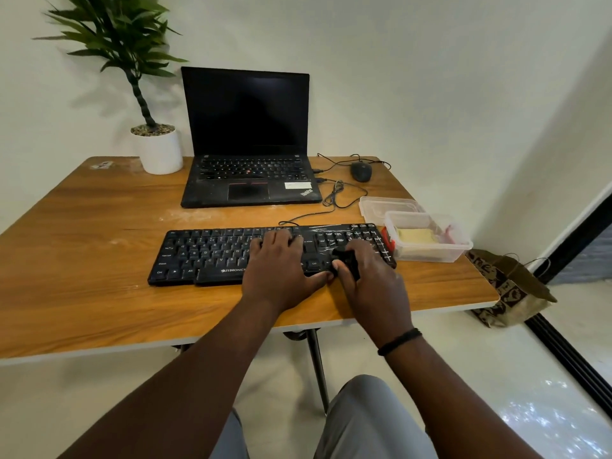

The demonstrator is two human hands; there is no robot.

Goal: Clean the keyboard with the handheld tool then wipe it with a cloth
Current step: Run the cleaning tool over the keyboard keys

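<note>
I see the black corded plastic keyboard (231, 253) lying flat near the front edge of the brown wooden counter (99, 276). My left hand (281, 270) rests on the middle of the keyboard with its fingers straight and spread over the keys, holding nothing. My right hand (367, 276) is over the right part of the keyboard, and its fingers and thumb are curled around a small black handheld tool (347, 260); what kind of tool it is I cannot tell. Just beside the right end of the keyboard stand 2 clear plastic boxes (430, 240), the nearer one with a pale yellow cloth (417, 236) inside. Behind the keyboard are an open black laptop (248, 144), a black mouse (361, 171) and a white pot with a green plant (159, 150).
</note>
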